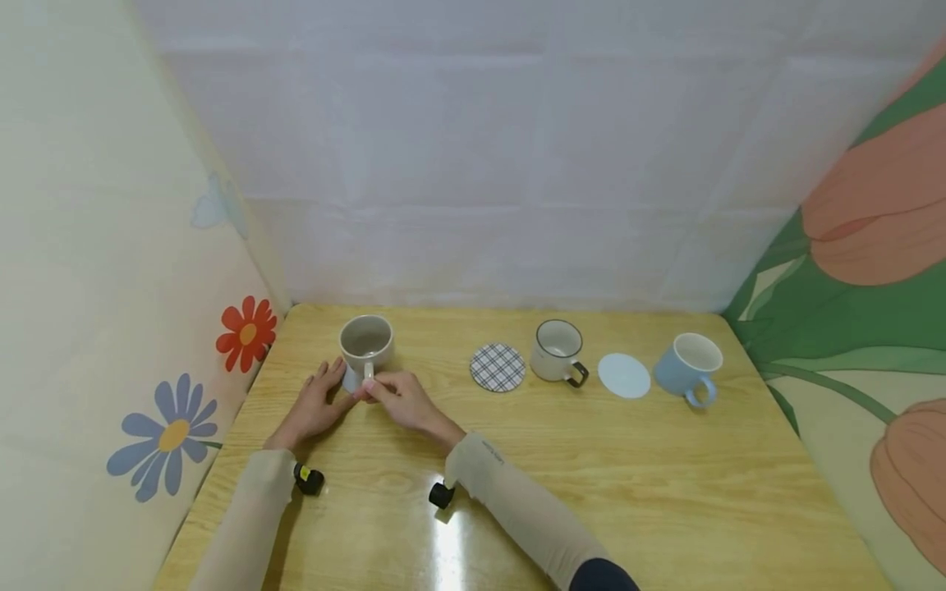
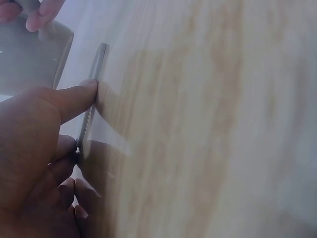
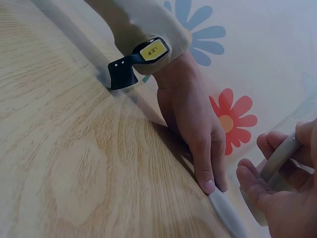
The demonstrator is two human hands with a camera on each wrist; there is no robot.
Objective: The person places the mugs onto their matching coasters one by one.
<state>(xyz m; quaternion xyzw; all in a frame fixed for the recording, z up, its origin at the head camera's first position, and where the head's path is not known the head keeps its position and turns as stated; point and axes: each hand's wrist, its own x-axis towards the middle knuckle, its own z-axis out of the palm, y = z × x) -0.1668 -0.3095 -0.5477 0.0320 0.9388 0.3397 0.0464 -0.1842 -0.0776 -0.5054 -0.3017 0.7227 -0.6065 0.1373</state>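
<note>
At the left of the table, my right hand (image 1: 405,400) pinches the handle of a grey-white mug (image 1: 380,359), which is upright over a pale coaster (image 1: 351,381). The mug hides most of the coaster. Beside it, my left hand (image 1: 316,406) has its fingers stretched forward and its thumb spread toward the handle. The left wrist view shows the left thumb (image 2: 79,99) touching the rim of that coaster (image 2: 94,74), with the other fingers lower along the same edge. Seen from the right wrist, fingers curl around the mug's handle (image 3: 282,157).
Toward the right, a plaid round coaster (image 1: 498,367) lies beside a white mug with a dark rim and handle (image 1: 553,365). Beyond them are a light-blue coaster (image 1: 624,376) and a blue mug (image 1: 676,374). A white cloth backdrop (image 1: 473,205) rises behind the table (image 1: 591,476).
</note>
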